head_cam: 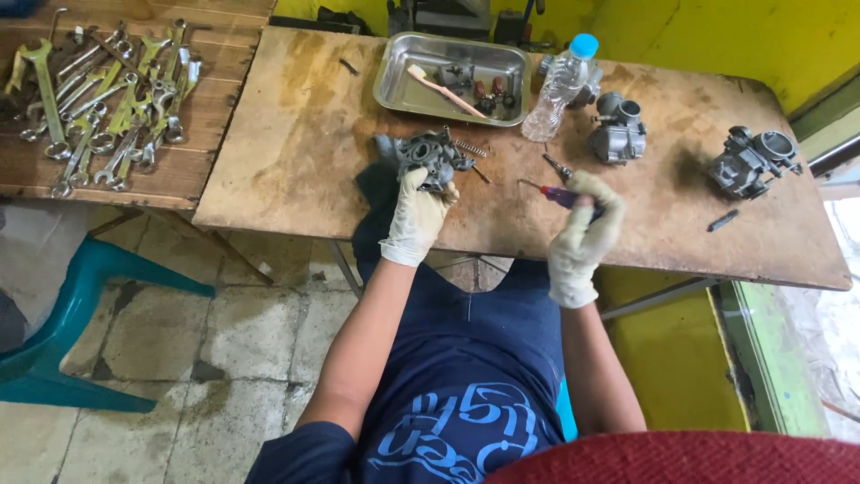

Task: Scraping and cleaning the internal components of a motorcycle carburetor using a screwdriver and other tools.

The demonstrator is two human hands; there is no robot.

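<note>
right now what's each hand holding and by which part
Left hand grips the grey carburetor body by its near side; right hand holds a screwdriver by its purple handle.

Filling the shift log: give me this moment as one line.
left hand: grips carburetor | right hand: holds screwdriver | table: tray, bottle, two more carburetors

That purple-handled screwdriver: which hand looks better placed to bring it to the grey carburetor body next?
Probably the right hand: it already grips the screwdriver, tip pointing toward the carburetor body. The left hand is occupied, holding that body on the wooden table.
</note>
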